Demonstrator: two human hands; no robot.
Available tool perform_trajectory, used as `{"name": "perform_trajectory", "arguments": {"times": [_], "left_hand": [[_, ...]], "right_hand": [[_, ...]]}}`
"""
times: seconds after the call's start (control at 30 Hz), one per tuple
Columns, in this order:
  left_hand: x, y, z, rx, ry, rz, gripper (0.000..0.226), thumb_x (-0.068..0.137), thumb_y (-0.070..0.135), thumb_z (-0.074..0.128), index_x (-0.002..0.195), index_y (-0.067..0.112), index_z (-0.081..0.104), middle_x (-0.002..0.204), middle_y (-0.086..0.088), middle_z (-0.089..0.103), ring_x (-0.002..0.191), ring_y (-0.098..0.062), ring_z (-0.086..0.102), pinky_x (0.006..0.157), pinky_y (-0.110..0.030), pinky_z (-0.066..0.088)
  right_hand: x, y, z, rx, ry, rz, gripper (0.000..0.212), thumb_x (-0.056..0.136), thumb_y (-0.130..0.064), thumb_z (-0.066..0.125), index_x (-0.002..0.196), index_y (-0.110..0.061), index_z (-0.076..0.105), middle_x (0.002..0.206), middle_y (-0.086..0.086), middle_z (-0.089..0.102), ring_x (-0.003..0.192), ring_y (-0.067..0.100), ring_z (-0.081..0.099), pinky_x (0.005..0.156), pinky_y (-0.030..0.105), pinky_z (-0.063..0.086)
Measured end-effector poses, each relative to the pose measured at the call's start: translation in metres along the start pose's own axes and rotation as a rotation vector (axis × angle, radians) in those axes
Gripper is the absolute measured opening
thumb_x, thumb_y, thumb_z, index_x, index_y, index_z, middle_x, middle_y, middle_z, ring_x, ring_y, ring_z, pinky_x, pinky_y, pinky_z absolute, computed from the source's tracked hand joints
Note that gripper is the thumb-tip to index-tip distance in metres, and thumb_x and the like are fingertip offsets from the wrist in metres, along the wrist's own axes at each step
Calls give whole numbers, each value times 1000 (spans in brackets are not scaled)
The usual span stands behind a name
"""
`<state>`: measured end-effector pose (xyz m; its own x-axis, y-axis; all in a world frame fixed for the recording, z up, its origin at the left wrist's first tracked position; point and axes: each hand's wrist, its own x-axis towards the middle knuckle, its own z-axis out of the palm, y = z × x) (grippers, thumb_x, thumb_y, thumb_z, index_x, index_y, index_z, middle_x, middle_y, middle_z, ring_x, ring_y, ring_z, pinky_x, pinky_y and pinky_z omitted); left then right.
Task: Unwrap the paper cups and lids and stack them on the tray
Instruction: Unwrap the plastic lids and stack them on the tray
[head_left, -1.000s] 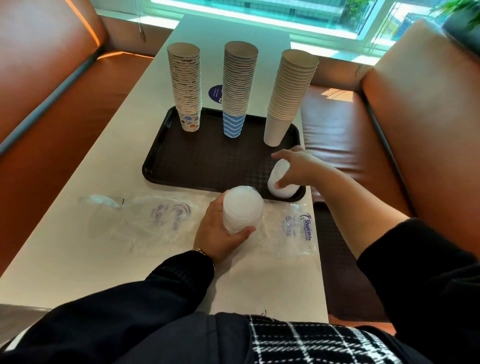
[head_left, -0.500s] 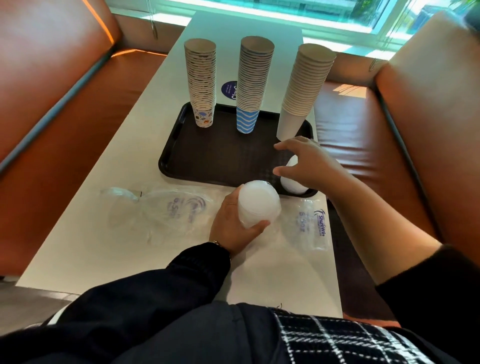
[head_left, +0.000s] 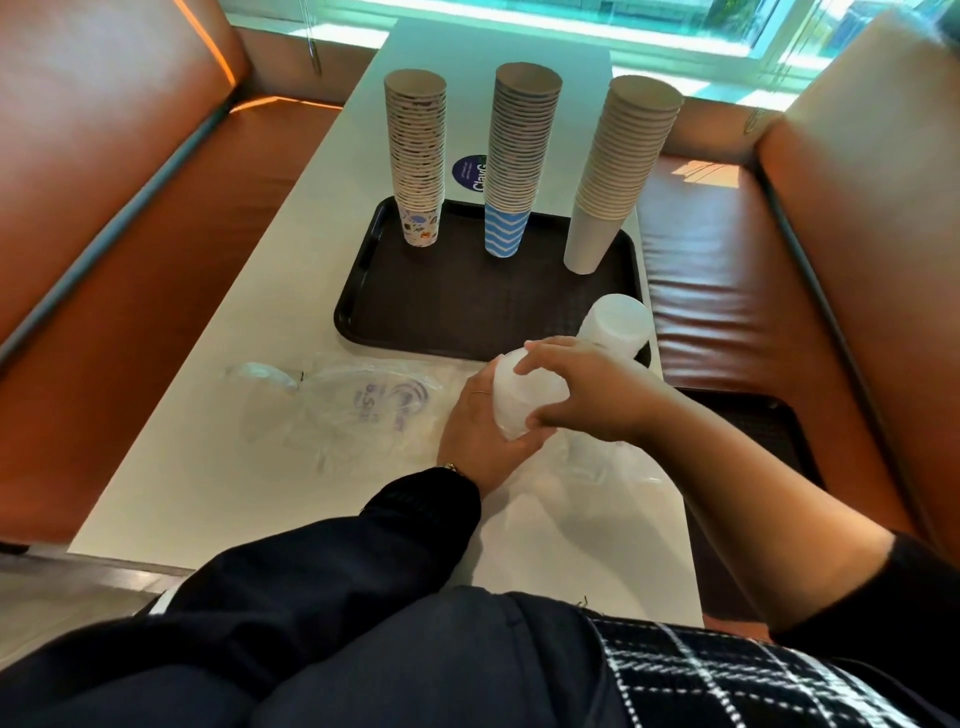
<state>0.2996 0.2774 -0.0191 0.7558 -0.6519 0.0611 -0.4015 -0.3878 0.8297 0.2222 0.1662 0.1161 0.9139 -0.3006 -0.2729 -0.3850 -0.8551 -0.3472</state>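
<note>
The long, pale, rectangular surface (head_left: 218, 467) carries a dark brown plastic tray (head_left: 467, 312) toward its far end; a round dark blue sticker (head_left: 467, 174) lies just beyond it. Nearer, crumpled clear plastic wrappers (head_left: 343, 415) with purple print lie flat beside the tray's near edge.

The right hand (head_left: 587, 389) covers much of the held lid stack (head_left: 519, 395); the tray (head_left: 467, 312)'s near-right corner hides behind the second lid stack (head_left: 615, 325).

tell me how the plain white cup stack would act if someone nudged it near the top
The white cup stack is tall on one narrow base cup and already leans right, so it would likely tip rather than slide. Being paper, it is probably light and offers little resistance. If it fell right, it could clear the tray rim.
</note>
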Motion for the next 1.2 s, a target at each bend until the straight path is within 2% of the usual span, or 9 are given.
{"name": "perform_trajectory", "arguments": {"times": [0.1,0.2,0.33,0.53,0.6,0.7,0.83,1.0,1.2], "left_hand": [[-2,2,-1,17,-7,-3,94,68,60,77,144,29,31,138,9,47,117,-1,45,92,-9,31],[-1,0,1,15,-4,-16,97,66,61,78,144,29,30,138,7,47,119,-7,47,96,-19,38],[-1,-1,1,-9,7,-18,98,66,53,83,144,25,31,139,4,46,122,-13,47,96,-18,34],[-2,-1,-4,-75,2,-12,96,64,43,87,143,23,36,137,2,46,118,-7,43,94,-14,31],[-2,0,-4,-78,-1,-23,96,64,44,87,143,25,35,137,4,46,115,-3,41,94,-15,31],[-1,1,-4,-65,-1,-30,97,64,42,87,144,24,34,138,2,45,121,-10,44,95,-15,31],[0,1,-3,-58,1,-32,97,64,42,87,144,23,35,138,1,45,122,-12,44,95,-15,31],[0,2,-2,-58,-3,-45,98,65,43,86,145,24,32,138,2,44,118,-8,42,95,-17,32],[0,0,0,-52,-9,-49,99,65,47,85,144,26,31,140,4,43,123,-12,43,97,-19,34]], "right_hand": [[-5,2,-3,64,41,14,38,89,-38,69,125,-30,58,143,-8,51,122,12,51,92,21,33],[-5,4,-3,50,180,4,25,96,-32,60,121,-27,60,133,-6,59,100,7,52,85,21,37],[7,21,-9,138,442,33,19,97,-26,58,113,-19,66,114,-2,67,99,13,59,81,24,41],[33,74,-32,478,658,307,24,89,-23,68,113,-23,61,87,-6,57,74,6,53,62,20,39],[40,91,-38,550,669,373,23,90,-23,68,111,-22,60,85,-6,56,74,8,54,61,20,42],[50,111,-38,720,628,472,13,89,-22,70,100,-19,63,92,-1,62,81,14,58,67,25,48],[60,128,-30,909,520,526,11,83,-15,75,83,-20,66,96,9,67,90,25,61,80,39,51],[64,129,-21,939,485,540,10,85,-15,74,84,-18,64,92,4,62,85,18,53,65,25,41],[69,131,-12,880,487,540,18,88,-23,72,103,-13,66,97,3,62,82,13,52,61,22,39]]}}
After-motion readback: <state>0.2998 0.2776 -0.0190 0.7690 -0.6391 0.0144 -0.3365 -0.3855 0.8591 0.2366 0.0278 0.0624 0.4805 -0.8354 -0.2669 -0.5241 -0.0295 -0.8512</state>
